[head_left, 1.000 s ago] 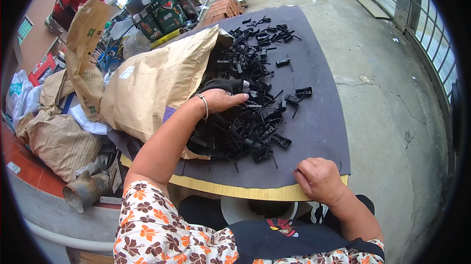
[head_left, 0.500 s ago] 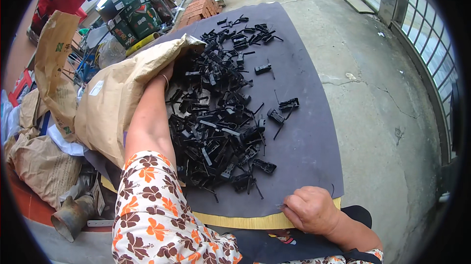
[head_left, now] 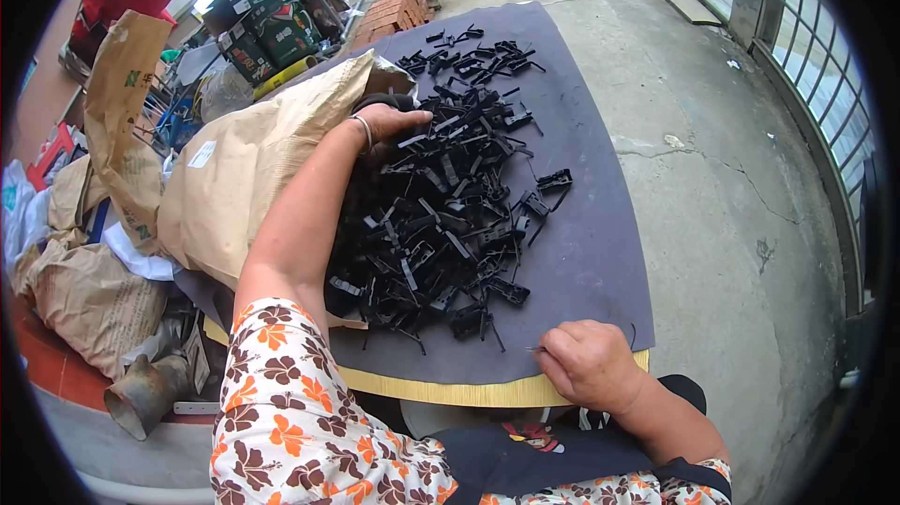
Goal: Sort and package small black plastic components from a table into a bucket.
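Observation:
A large brown paper sack point(head_left: 272, 149) lies on its side on the left of the table, its mouth facing the heap. Many black plastic clip-like parts point(head_left: 441, 224) with thin arms are piled on the grey table cover point(head_left: 581, 252). My left hand point(head_left: 389, 120) is at the sack's mouth, its thumb pointing right and its fingers curled among black parts; some fingers are hidden. By the near right corner of the table, my right hand point(head_left: 591, 364) is closed in a loose fist. A tiny thin tip, too small to name, pokes out from its fingers.
Yellow edging point(head_left: 450, 388) runs along the table's near side. To the left are a crumpled paper bag point(head_left: 89, 303), a rusty metal pipe piece point(head_left: 145, 397) and green boxes point(head_left: 272, 31). Bricks point(head_left: 394, 13) are stacked beyond; a barred fence point(head_left: 811, 74) borders the concrete on the right.
My left hand has come out of the sack to its mouth, moving right and slightly away. Some parts in the heap have shifted. My right hand has risen slightly, still closed.

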Demonstrator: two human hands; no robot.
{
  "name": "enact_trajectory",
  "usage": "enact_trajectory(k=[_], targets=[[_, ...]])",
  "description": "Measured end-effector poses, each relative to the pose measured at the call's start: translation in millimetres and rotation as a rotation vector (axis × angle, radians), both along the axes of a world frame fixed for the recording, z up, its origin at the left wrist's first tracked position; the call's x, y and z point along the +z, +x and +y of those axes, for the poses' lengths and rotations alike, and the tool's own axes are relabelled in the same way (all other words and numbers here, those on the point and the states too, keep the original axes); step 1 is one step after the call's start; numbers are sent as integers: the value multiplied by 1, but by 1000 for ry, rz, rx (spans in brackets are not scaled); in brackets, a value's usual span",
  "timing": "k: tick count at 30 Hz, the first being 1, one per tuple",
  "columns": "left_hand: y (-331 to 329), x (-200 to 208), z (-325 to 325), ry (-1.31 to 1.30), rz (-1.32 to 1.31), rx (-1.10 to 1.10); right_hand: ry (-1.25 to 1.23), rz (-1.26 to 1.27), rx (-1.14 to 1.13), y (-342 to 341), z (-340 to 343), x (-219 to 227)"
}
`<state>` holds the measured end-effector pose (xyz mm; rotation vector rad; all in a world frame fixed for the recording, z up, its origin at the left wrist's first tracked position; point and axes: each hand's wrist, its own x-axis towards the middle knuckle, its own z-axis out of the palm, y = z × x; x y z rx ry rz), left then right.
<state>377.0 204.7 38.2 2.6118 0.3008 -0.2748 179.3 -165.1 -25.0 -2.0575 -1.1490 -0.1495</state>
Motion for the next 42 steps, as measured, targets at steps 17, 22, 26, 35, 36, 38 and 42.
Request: enact_trajectory(k=[17, 22, 26, 35, 36, 38, 42], targets=[[-157, 23, -136, 457, -407, -497, 126, 27, -52, 4, 3, -7], [-201, 11, -156, 533, -548, -547, 185, 53, -69, 3, 4, -7], [-223, -2, -161, 497, -778, -586, 243, 55, -91, 2, 4, -6], [-246, -2, -178, 100, -1009, -422, 491, 214, -149, -9, 5, -2], [-248, -5, -180, 59, -1040, -395, 504, 266, -133, -9, 6, -3], [-249, -14, -180, 17, -1065, -369, 518, 323, -118, -11, 10, -4], [-252, -27, -188, -140, -1074, -360, 643, 497, -154, -5, 24, -4]])
